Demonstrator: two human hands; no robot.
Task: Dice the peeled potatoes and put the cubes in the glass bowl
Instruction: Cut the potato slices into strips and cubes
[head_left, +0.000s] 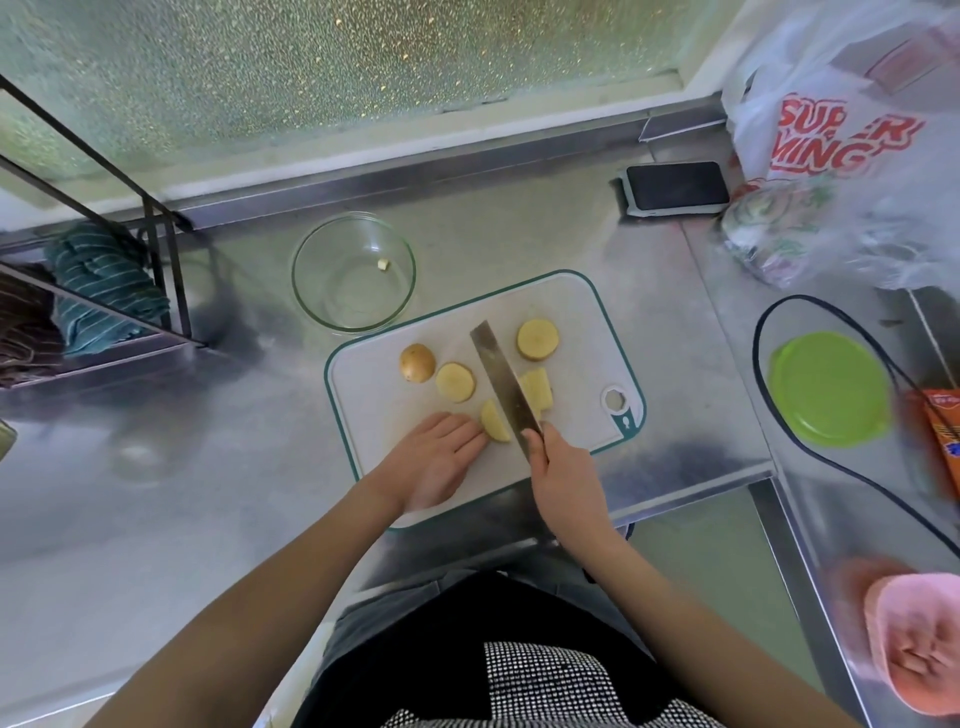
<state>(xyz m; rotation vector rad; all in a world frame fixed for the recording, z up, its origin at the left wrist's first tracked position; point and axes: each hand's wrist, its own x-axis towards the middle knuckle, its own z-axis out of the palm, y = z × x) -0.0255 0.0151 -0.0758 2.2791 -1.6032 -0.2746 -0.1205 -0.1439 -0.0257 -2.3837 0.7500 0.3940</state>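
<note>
Fingers of our left hand lie straight against a potato half; our right hand grips the knife. Pale yellow slices sit on the board. Bag reads "SUPER".

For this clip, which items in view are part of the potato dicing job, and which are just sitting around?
In use:
- knife, gripped by right hand
- potato pieces, steadied by left hand
- cutting board
- glass bowl, one small piece inside

Lying about:
- phone
- plastic bag
- green lid
- black cable
- striped cloth
- pink cloth
</note>
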